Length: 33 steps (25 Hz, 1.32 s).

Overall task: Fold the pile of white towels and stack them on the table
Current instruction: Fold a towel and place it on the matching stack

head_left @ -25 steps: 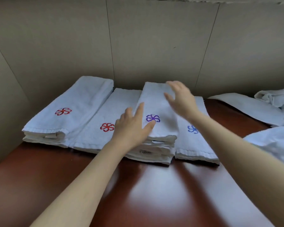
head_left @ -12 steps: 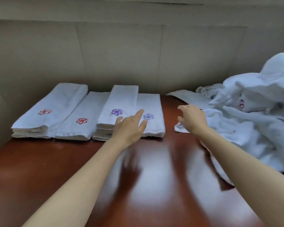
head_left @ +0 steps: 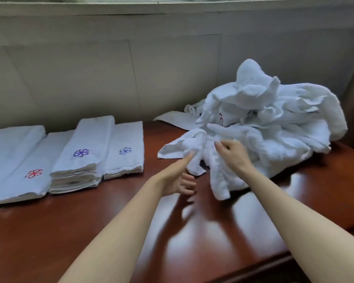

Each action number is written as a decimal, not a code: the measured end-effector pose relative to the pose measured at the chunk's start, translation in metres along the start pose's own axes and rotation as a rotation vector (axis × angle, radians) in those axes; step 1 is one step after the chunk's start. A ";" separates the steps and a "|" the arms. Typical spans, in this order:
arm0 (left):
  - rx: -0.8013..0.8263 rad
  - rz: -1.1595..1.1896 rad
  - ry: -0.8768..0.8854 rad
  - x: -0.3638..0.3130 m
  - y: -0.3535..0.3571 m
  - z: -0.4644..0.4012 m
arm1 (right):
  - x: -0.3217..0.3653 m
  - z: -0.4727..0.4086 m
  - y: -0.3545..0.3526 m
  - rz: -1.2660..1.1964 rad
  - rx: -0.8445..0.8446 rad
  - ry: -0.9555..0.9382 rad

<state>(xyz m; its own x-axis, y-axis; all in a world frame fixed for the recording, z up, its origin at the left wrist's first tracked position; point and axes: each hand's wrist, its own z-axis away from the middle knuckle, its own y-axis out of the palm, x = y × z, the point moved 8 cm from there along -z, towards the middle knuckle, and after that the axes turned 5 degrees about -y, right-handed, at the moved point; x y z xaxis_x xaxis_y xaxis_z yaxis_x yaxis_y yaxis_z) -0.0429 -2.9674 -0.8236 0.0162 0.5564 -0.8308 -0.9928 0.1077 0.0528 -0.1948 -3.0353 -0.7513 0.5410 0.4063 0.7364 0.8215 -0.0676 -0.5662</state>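
A glossy reddish-brown wooden table (head_left: 74,231) stands against a pale panelled wall. On its left side lie four stacks of folded white towels (head_left: 80,160), side by side and touching. On its right sits a loose heap of unfolded white towels (head_left: 274,119).

Leftmost folded towel stack (head_left: 12,144) cut by edge (left hand (head_left: 179,178) motion-blurred).

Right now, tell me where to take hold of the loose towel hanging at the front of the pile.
Take the loose towel by its flat corner at the left, lying bare on the table. Come from the left with the left hand; the right hand already pinches its bunched middle. That corner lies clear of the pile, so it should pull free without dragging others.
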 end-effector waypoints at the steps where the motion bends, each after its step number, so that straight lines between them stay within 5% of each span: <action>1: 0.083 0.166 -0.006 0.000 0.006 -0.002 | 0.024 0.003 -0.007 -0.138 -0.036 -0.068; 5: 0.384 0.377 0.074 -0.012 0.032 0.007 | 0.077 0.027 -0.010 -0.502 0.086 -0.156; 9: 0.480 0.238 0.184 -0.022 0.060 0.021 | 0.048 0.047 0.007 -0.668 0.190 0.076; 14: -0.137 -0.392 0.047 -0.020 0.013 0.004 | -0.005 0.017 -0.063 -0.233 -0.205 0.080; 16: -0.306 -0.522 0.155 -0.058 0.014 0.000 | -0.011 0.000 -0.087 -0.044 -0.279 0.050; 22: -0.427 -0.889 0.575 -0.193 0.089 -0.038 | -0.026 -0.065 -0.118 0.136 -0.322 -0.026; 28: -0.783 -1.189 0.639 -0.251 0.111 -0.098 | -0.060 -0.098 -0.125 0.131 -0.331 0.006; 33: -0.663 -0.941 0.799 -0.231 0.104 -0.101 | -0.070 -0.093 -0.126 0.060 -0.392 0.026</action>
<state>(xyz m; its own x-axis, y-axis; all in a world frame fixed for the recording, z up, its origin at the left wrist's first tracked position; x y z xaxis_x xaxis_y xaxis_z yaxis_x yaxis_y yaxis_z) -0.1616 -3.1681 -0.6821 0.8503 -0.1433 -0.5064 -0.5217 -0.3556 -0.7755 -0.3191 -3.1396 -0.6975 0.5904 0.3678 0.7185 0.7920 -0.4354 -0.4280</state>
